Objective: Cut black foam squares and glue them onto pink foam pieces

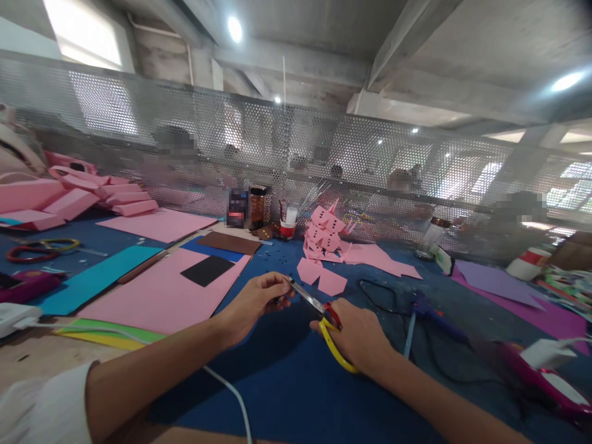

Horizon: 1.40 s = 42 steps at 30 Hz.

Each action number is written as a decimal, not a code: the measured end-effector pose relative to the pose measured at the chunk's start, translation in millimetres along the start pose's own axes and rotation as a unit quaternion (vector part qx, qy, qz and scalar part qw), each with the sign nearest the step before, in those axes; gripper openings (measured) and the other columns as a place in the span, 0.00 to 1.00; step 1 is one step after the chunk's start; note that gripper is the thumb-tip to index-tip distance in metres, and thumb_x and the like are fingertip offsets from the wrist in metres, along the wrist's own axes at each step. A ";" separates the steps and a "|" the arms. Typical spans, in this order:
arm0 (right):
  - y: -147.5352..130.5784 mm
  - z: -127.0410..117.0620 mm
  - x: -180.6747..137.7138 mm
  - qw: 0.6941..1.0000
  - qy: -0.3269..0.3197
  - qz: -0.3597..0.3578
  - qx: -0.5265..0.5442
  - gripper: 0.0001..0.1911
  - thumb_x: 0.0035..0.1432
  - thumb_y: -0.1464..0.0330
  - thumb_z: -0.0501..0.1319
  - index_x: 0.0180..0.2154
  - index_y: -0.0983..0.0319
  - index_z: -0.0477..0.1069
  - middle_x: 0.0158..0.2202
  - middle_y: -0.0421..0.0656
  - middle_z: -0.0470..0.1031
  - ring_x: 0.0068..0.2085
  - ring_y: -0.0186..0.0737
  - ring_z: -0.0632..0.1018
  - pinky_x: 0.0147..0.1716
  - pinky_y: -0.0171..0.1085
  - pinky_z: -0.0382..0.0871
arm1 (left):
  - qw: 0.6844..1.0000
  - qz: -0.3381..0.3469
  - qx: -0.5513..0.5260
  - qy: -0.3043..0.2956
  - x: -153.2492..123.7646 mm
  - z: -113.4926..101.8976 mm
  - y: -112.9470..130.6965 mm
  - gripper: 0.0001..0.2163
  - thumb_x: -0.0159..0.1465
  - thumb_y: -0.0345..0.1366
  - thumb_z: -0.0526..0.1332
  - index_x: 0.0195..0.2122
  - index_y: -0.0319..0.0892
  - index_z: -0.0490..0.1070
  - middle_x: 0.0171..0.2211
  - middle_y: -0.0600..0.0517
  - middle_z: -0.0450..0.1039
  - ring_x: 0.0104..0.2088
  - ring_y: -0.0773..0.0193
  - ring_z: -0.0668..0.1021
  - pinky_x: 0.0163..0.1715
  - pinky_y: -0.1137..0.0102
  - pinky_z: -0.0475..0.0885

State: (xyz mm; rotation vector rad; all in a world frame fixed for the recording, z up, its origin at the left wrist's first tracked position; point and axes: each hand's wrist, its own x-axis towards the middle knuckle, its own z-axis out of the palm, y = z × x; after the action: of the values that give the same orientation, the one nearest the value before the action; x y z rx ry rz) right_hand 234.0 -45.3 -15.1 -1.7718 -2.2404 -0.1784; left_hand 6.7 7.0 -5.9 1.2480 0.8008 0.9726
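My right hand (pixel 363 333) is closed round the yellow and red handles of a pair of scissors (pixel 309 297), whose blades point up and left. The blade tips reach the fingertips of my left hand (pixel 252 306), which is pinched on a small black piece (pixel 291 280), possibly paper; my fingers hide most of it. Just beyond the blades lie cut pink paper pieces (pixel 322 275) on the blue table surface (pixel 277 394). Behind them stands a cluster of folded pink paper shapes (pixel 325 231) with black dots.
At left lie pink sheets (pixel 161 296), a black paper rectangle (pixel 206 271), a teal sheet (pixel 99 277) and more scissors (pixel 41 250). A blue glue gun (pixel 432 317) with its cord is at right, near purple sheets (pixel 494 283). A perforated metal screen (pixel 259 148) crosses behind.
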 end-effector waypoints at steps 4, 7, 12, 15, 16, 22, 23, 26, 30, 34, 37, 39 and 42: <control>0.4 1.8 -0.8 1.000 0.012 -0.001 -0.012 0.23 0.60 0.45 0.56 0.31 0.59 0.67 0.29 0.40 0.74 0.30 0.43 0.77 0.25 0.37 0.44 | 1.000 0.002 -0.001 -0.001 -0.3 -0.9 -1.4 0.07 0.61 0.38 0.64 0.34 0.41 0.70 0.33 0.52 0.74 0.31 0.68 0.74 0.33 0.73 0.66; 0.5 2.0 -1.2 1.000 0.013 -0.004 -0.012 0.23 0.60 0.46 0.55 0.31 0.59 0.66 0.29 0.39 0.73 0.30 0.43 0.77 0.25 0.37 0.43 | 1.000 0.006 -0.003 -0.004 0.7 -1.4 -1.9 0.07 0.61 0.39 0.64 0.35 0.41 0.71 0.33 0.52 0.74 0.31 0.67 0.74 0.34 0.73 0.66; 1.3 2.2 -1.0 1.000 0.015 -0.005 -0.011 0.23 0.61 0.46 0.55 0.31 0.59 0.66 0.29 0.39 0.73 0.29 0.43 0.77 0.25 0.37 0.44 | 1.000 0.003 -0.003 -0.005 1.9 -2.2 -2.1 0.08 0.60 0.39 0.64 0.35 0.40 0.71 0.34 0.51 0.74 0.32 0.67 0.74 0.34 0.72 0.67; 1.3 1.6 0.0 1.000 0.011 0.003 -0.016 0.23 0.61 0.46 0.55 0.30 0.59 0.66 0.29 0.39 0.73 0.29 0.42 0.77 0.25 0.37 0.45 | 1.000 -0.001 -0.001 -0.005 1.6 -2.6 -2.6 0.08 0.60 0.40 0.65 0.35 0.40 0.71 0.34 0.50 0.74 0.32 0.66 0.74 0.34 0.72 0.67; 1.1 1.0 0.3 1.000 0.007 0.008 -0.016 0.23 0.61 0.46 0.55 0.30 0.59 0.66 0.29 0.39 0.73 0.29 0.42 0.77 0.25 0.37 0.44 | 1.000 -0.002 0.000 -0.004 1.6 -2.6 -2.6 0.09 0.60 0.40 0.65 0.35 0.40 0.71 0.34 0.49 0.75 0.32 0.66 0.75 0.34 0.72 0.67; 0.4 -2.9 1.2 1.000 -0.011 0.015 -0.020 0.24 0.62 0.46 0.52 0.30 0.59 0.67 0.28 0.40 0.74 0.30 0.42 0.78 0.25 0.38 0.45 | 1.000 -0.010 0.016 0.003 2.2 -2.3 -1.1 0.08 0.59 0.39 0.65 0.34 0.40 0.71 0.36 0.48 0.75 0.33 0.65 0.75 0.34 0.71 0.68; 0.4 -2.9 1.1 1.000 -0.011 0.015 -0.022 0.24 0.63 0.46 0.52 0.30 0.59 0.67 0.29 0.40 0.75 0.30 0.42 0.78 0.25 0.38 0.46 | 1.000 -0.010 0.015 0.004 2.3 -2.2 -0.9 0.09 0.59 0.39 0.65 0.34 0.40 0.71 0.36 0.48 0.75 0.33 0.64 0.75 0.34 0.71 0.68; 0.4 -2.3 0.6 0.999 -0.014 0.014 -0.026 0.24 0.63 0.46 0.52 0.30 0.59 0.67 0.30 0.41 0.75 0.31 0.42 0.78 0.25 0.37 0.47 | 1.000 -0.008 0.010 0.006 2.0 -1.8 -0.2 0.09 0.58 0.40 0.66 0.34 0.40 0.71 0.35 0.48 0.75 0.33 0.64 0.75 0.34 0.71 0.68; 0.7 -1.3 0.5 0.999 -0.012 0.014 -0.030 0.24 0.63 0.46 0.52 0.30 0.59 0.67 0.30 0.41 0.76 0.31 0.44 0.79 0.25 0.37 0.48 | 1.000 -0.007 0.005 0.007 0.5 -1.5 0.7 0.09 0.57 0.41 0.66 0.33 0.41 0.72 0.34 0.50 0.76 0.32 0.65 0.75 0.34 0.71 0.67; 2.3 -0.1 0.7 0.999 -0.011 0.012 -0.029 0.24 0.64 0.47 0.51 0.30 0.59 0.67 0.30 0.41 0.75 0.31 0.44 0.79 0.25 0.37 0.48 | 1.000 -0.002 -0.002 0.004 0.4 -1.8 1.1 0.09 0.58 0.40 0.66 0.33 0.41 0.72 0.35 0.50 0.76 0.33 0.65 0.76 0.36 0.70 0.68; 3.9 1.4 0.3 1.000 0.003 0.011 -0.010 0.23 0.63 0.46 0.52 0.32 0.59 0.66 0.31 0.40 0.75 0.31 0.43 0.78 0.26 0.37 0.49 | 1.000 -0.002 -0.006 0.008 0.6 -1.3 1.6 0.09 0.58 0.40 0.66 0.34 0.41 0.72 0.34 0.50 0.76 0.33 0.65 0.76 0.35 0.70 0.68; 4.6 2.8 0.1 1.000 0.016 0.011 0.004 0.23 0.62 0.46 0.53 0.36 0.59 0.66 0.34 0.40 0.75 0.32 0.43 0.78 0.26 0.37 0.50 | 1.000 -0.002 -0.008 0.010 0.5 -0.8 2.0 0.09 0.58 0.40 0.66 0.34 0.41 0.72 0.34 0.50 0.76 0.32 0.65 0.76 0.36 0.70 0.68; 5.1 4.8 0.1 1.000 0.023 0.009 0.009 0.24 0.60 0.45 0.54 0.39 0.59 0.66 0.39 0.42 0.74 0.32 0.43 0.78 0.27 0.37 0.51 | 1.000 0.003 -0.017 0.008 0.4 -0.6 1.9 0.07 0.59 0.38 0.66 0.35 0.41 0.73 0.34 0.50 0.76 0.32 0.66 0.75 0.36 0.70 0.68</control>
State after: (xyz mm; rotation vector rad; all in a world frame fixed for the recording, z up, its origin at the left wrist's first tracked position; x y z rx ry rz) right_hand 238.2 -42.6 -20.1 -1.7600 -2.1853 -0.1927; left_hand 6.0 7.6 -4.1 1.2149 0.7906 0.9991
